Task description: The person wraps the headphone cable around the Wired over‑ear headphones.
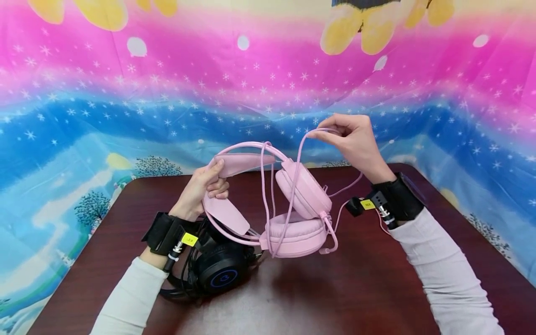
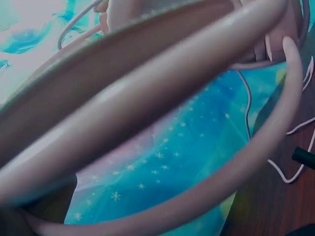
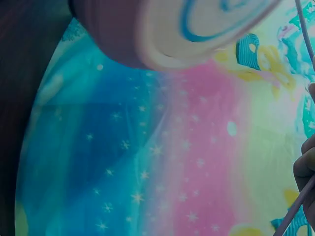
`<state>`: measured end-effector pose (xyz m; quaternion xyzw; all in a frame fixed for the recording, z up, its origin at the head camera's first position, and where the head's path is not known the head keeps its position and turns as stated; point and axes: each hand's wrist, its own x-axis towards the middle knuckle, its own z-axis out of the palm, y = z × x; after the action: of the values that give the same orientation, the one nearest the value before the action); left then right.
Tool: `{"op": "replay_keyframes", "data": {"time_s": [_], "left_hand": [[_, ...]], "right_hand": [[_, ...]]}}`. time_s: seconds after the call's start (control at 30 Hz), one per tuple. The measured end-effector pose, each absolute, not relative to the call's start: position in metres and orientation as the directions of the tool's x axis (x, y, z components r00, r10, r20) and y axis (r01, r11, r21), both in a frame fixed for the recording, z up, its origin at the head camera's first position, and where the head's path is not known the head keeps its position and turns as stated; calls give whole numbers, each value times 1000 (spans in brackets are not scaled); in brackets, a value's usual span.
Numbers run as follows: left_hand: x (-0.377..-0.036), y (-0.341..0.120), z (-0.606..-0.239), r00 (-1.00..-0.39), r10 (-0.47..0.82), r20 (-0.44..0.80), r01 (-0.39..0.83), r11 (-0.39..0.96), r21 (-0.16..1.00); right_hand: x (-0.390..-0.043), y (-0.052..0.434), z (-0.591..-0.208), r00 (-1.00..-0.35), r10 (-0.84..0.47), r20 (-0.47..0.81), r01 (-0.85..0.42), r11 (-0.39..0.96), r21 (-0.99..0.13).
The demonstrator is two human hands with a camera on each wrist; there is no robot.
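Above the table, my left hand (image 1: 200,188) grips the headband of a pink headset (image 1: 307,190), thumb on the padded strap. The headset hangs sideways, its two ear cups on the right and a short microphone boom by the lower cup. My right hand (image 1: 353,139) is raised to the right and pinches the pink cable (image 1: 299,160), which loops around the headband and past the cups. The left wrist view is filled by the blurred pink headband (image 2: 147,83). An ear cup (image 3: 197,34) with a blue mark and part of the right hand (image 3: 306,164) appear in the right wrist view.
A black headset (image 1: 222,272) with its cable bundled lies on the dark red table (image 1: 377,288), below my left wrist. More pink cable runs behind the right wrist. A printed cloth (image 1: 251,83) with snowflakes stands around the table's far and side edges.
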<state>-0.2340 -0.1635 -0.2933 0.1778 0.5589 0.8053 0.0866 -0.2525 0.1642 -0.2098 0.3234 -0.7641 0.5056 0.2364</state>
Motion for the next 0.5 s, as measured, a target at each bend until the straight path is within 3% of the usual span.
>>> {"op": "replay_keyframes", "data": {"time_s": [0.37,0.5], "left_hand": [[-236,-163,-297,-851,438,291,48,-486,873],[-237,-163,-297,-852,429,301,49,-506,861]], "right_hand": [[-263,155,-236,-802,-295,520,-595,317,-738],[-268,150,-250,-853,-286,436,-513,304,-803]]}}
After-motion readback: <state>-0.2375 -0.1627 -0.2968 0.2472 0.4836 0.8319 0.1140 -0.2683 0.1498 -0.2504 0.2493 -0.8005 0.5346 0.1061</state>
